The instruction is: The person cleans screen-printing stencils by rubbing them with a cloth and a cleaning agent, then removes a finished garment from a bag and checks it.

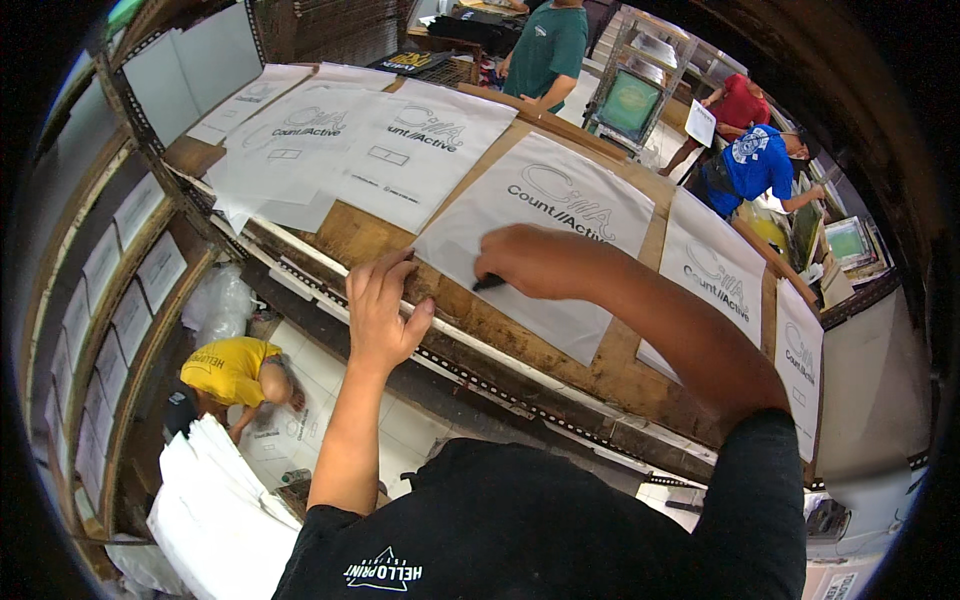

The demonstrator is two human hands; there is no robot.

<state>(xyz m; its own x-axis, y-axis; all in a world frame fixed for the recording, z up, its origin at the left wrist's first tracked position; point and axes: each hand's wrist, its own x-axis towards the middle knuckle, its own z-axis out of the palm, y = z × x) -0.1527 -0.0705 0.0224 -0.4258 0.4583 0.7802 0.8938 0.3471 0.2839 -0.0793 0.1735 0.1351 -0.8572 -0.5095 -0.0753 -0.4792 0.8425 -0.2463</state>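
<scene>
A white sheet printed with grey script and black lettering (545, 190) lies on the long wooden table (610, 375) before me. Over its near left part, my right hand (530, 262) is closed around a small black thing (488, 283), held low at the sheet; my fingers hide most of it, so its kind cannot be told. By the table's near edge, left of that sheet, my left hand (385, 305) is open, fingers stretched out and thumb apart, with nothing in it. Its fingertips are at the edge next to the sheet's corner.
Similar printed sheets (420, 150) lie along the table on both sides. A metal-framed rack (150, 300) with more sheets stands at left. Below, a person in yellow (235, 370) crouches by a white stack (215, 500). Beyond the table are people in green (548, 55), blue (755, 165) and red (740, 100).
</scene>
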